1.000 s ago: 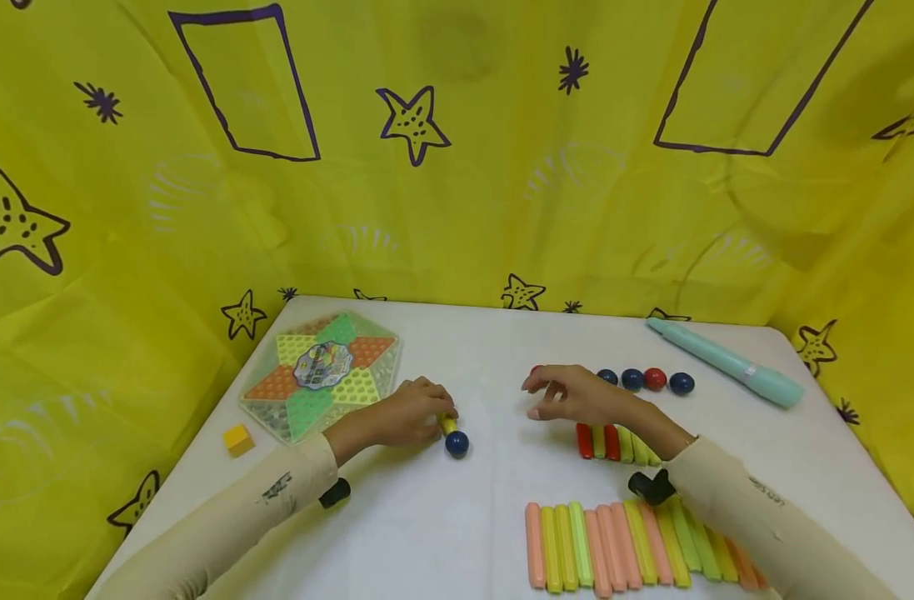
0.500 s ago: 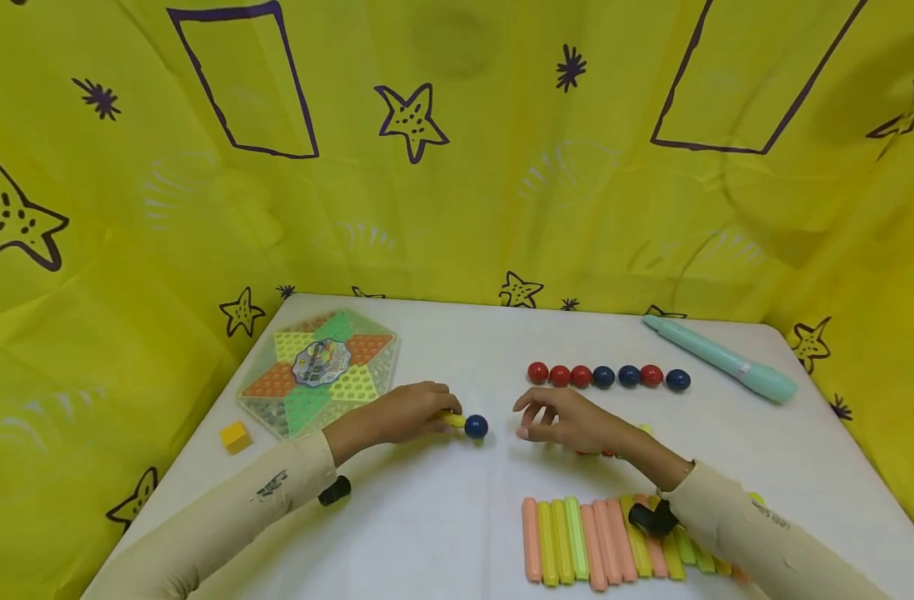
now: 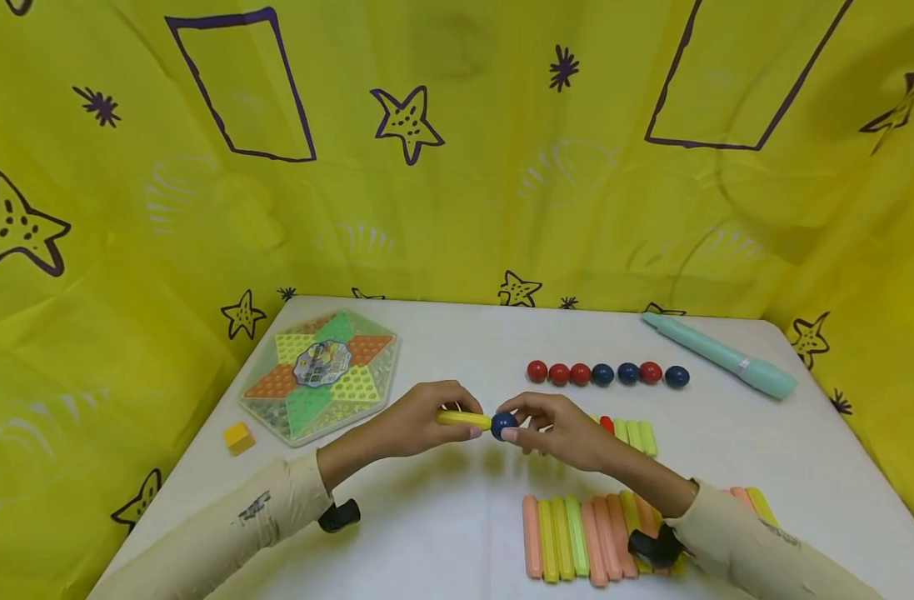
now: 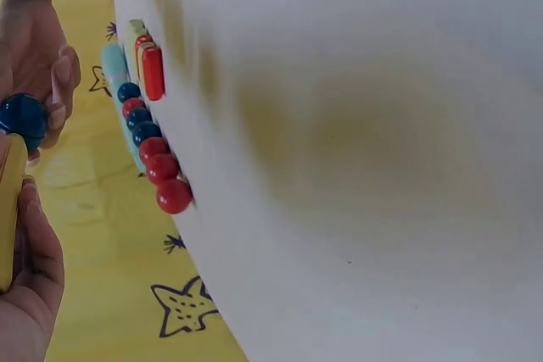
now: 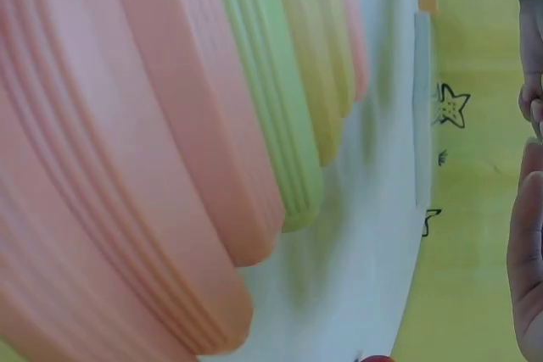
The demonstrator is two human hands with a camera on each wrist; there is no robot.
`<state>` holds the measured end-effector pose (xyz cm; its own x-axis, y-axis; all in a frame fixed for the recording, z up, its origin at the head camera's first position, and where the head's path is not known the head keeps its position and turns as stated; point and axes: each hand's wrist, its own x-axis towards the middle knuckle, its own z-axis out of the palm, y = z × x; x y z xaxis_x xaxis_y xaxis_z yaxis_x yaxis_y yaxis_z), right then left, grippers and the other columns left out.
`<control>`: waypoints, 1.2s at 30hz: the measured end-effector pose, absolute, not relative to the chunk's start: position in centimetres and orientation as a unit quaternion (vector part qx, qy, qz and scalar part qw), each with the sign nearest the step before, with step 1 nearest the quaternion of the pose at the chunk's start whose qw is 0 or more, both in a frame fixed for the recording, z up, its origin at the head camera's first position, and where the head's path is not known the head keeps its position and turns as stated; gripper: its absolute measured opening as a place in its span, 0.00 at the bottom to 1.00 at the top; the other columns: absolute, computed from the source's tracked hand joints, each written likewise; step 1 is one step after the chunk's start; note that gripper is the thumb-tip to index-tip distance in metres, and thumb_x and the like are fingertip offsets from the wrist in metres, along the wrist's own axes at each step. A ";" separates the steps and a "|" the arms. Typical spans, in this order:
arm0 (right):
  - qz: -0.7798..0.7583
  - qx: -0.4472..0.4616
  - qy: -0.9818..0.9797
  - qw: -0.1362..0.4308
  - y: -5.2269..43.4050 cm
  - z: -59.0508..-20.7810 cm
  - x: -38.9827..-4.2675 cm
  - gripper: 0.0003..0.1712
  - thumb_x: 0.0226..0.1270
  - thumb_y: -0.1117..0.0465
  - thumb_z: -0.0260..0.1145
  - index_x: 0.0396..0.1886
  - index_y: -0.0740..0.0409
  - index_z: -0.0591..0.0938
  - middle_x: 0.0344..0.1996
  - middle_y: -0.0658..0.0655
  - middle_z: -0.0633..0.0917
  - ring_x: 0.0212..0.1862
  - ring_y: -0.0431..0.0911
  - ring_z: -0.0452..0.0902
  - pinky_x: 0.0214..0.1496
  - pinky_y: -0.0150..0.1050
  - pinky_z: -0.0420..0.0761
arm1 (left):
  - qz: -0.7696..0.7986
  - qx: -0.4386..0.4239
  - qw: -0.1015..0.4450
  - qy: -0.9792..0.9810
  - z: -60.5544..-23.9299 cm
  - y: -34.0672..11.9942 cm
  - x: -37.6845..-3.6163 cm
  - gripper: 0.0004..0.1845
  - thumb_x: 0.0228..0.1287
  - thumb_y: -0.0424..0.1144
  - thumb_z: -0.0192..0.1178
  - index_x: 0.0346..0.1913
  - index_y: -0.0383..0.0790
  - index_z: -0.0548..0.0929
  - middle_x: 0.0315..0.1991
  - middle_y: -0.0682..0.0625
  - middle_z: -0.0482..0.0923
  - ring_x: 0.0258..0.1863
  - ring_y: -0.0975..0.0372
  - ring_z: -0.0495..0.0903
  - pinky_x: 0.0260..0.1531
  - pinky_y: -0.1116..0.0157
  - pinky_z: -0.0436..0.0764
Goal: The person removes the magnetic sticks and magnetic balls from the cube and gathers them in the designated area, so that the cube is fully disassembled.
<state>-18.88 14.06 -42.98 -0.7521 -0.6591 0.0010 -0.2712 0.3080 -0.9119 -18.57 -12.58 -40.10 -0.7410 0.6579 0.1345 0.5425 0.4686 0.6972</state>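
In the head view my left hand (image 3: 430,417) grips a yellow stick (image 3: 462,419), held level above the table. A dark blue ball (image 3: 503,426) sits at the stick's right end. My right hand (image 3: 561,427) pinches that ball between thumb and fingers. The left wrist view shows the blue ball (image 4: 24,120) against the end of the yellow stick (image 4: 10,209), with both hands around them. In the right wrist view only part of the right hand (image 5: 528,252) shows at the edge, and the ball is out of sight.
Red and blue balls (image 3: 580,374) form a row at the back right. Short sticks (image 3: 633,435) lie behind my right hand, long pastel sticks (image 3: 572,540) in front. A hexagonal board (image 3: 322,367), an orange-yellow cube (image 3: 238,438) and a teal tapered object (image 3: 719,354) are also there.
My left hand has lifted the yellow stick with the blue ball and brought it rightward, turning it level. My right hand, earlier apart from it, now pinches the ball.
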 end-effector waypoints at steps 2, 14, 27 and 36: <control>-0.510 -0.304 0.783 0.185 14.2 -42.8 -18.6 0.19 0.71 0.56 0.68 0.58 0.56 0.81 0.41 0.57 0.84 0.33 0.49 0.81 0.35 0.36 0.81 | 0.384 0.349 0.082 0.851 -39.9 -12.3 -18.3 0.07 0.65 0.42 0.69 0.43 0.47 0.86 0.36 0.56 0.81 0.34 0.67 0.78 0.36 0.70 0.78; -0.493 -0.311 0.794 0.175 15.3 -42.3 -16.8 0.17 0.69 0.55 0.70 0.56 0.47 0.82 0.41 0.51 0.83 0.34 0.45 0.79 0.37 0.34 0.79 | 0.356 0.365 0.169 0.843 -38.2 -11.7 -17.3 0.11 0.71 0.42 0.63 0.52 0.46 0.86 0.44 0.56 0.85 0.38 0.70 0.78 0.42 0.70 0.79; -0.473 -0.358 0.794 0.131 18.7 -41.9 -16.7 0.15 0.71 0.59 0.67 0.55 0.50 0.81 0.43 0.50 0.84 0.37 0.43 0.78 0.39 0.36 0.81 | 0.261 0.373 0.189 0.870 -38.1 -11.9 -17.1 0.16 0.69 0.37 0.64 0.58 0.46 0.83 0.43 0.54 0.85 0.41 0.69 0.83 0.44 0.70 0.80; -0.471 -0.266 0.832 0.122 25.2 -44.1 -17.3 0.19 0.71 0.61 0.67 0.58 0.61 0.79 0.49 0.58 0.81 0.33 0.43 0.78 0.30 0.35 0.79 | 0.249 0.344 0.256 0.869 -42.1 -11.5 -17.4 0.19 0.75 0.38 0.56 0.65 0.50 0.77 0.47 0.52 0.84 0.41 0.68 0.81 0.45 0.69 0.79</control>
<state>-17.25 25.23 -44.14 -0.8289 -0.5574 0.0472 -0.3274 0.4149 -0.8489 -17.43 -11.48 -42.14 -0.6327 0.7247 -0.2731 0.4698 0.6395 0.6086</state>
